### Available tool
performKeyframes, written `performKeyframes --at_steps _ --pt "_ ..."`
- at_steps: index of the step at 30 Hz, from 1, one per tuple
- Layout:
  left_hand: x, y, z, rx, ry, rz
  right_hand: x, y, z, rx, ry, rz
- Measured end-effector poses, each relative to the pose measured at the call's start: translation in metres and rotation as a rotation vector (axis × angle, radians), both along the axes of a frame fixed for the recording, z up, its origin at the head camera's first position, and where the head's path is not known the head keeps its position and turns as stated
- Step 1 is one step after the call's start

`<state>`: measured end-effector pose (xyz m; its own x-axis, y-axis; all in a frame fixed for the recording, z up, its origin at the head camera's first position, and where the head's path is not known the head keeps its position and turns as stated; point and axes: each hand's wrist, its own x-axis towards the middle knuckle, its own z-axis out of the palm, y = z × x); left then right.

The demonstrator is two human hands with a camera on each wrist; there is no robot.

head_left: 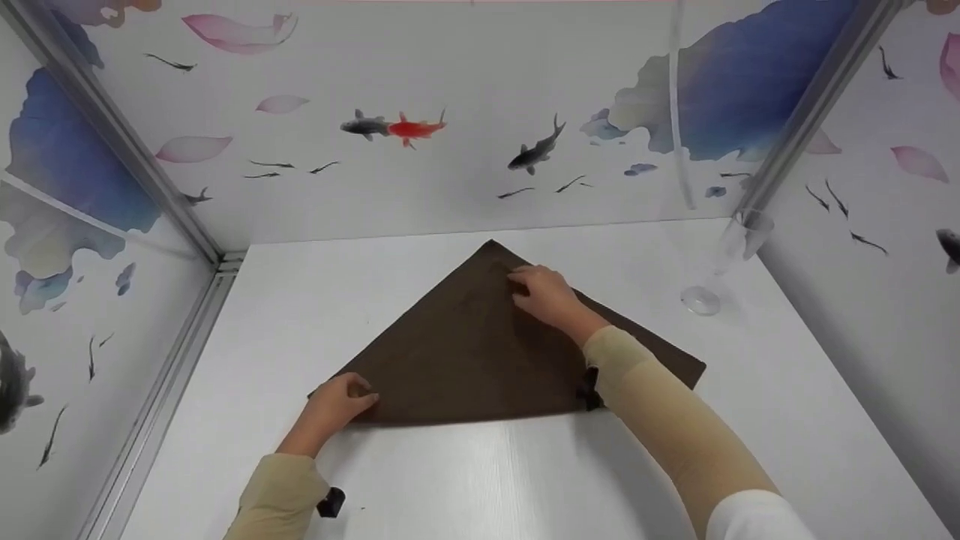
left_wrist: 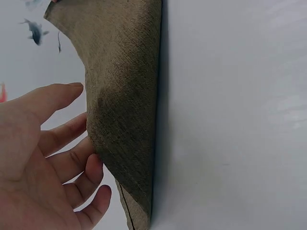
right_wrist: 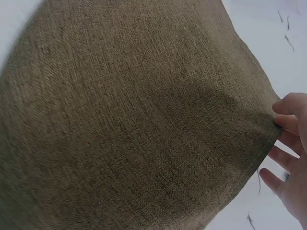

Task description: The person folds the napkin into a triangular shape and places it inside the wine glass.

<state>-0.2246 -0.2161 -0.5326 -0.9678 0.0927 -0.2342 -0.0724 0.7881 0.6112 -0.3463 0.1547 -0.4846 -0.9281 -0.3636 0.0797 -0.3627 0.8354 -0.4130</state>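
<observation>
A brown woven cloth [head_left: 457, 352], folded into a rough triangle, lies on the white table with its peak toward the back wall. My right hand [head_left: 547, 296] pinches a corner of it between thumb and forefinger. In the right wrist view, the cloth [right_wrist: 144, 120] stretches up to that pinch and the other fingers of the hand [right_wrist: 292, 153] spread behind. At the cloth's left corner is my left hand [head_left: 334, 405]. The left wrist view has this hand [left_wrist: 43, 158] with relaxed, parted fingers at the edge of the cloth [left_wrist: 124, 96], its thumb beside the edge.
A clear glass [head_left: 742, 240] stands at the table's back right, a clear round piece [head_left: 700, 301] in front of it. Walls printed with fish and petals [head_left: 472, 172] enclose the white table [head_left: 465, 480] at the back and sides. A dark wrist device [head_left: 331, 502] hangs by the left sleeve.
</observation>
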Motion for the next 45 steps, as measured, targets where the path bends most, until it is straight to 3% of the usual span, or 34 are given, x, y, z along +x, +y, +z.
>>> performKeyframes --at_steps 9,15,22,29,38,45 --pt "-0.008 -0.015 -0.004 -0.038 0.018 -0.001 -0.017 -0.006 -0.014 0.036 -0.143 -0.018" --pt "-0.018 -0.019 -0.008 -0.039 0.034 0.024 -0.034 -0.004 -0.023 0.053 -0.176 -0.040" --pt "-0.029 -0.026 -0.013 0.008 0.022 0.096 -0.053 0.002 -0.031 0.056 -0.215 -0.051" --pt "-0.035 -0.036 -0.014 0.029 0.005 0.129 -0.070 0.004 -0.031 0.056 -0.238 -0.028" --pt "-0.040 -0.044 -0.018 0.035 0.001 0.142 -0.082 0.000 -0.042 0.083 -0.288 -0.033" --pt "-0.044 -0.045 -0.014 0.002 0.013 0.154 -0.091 -0.004 -0.052 0.078 -0.306 -0.056"
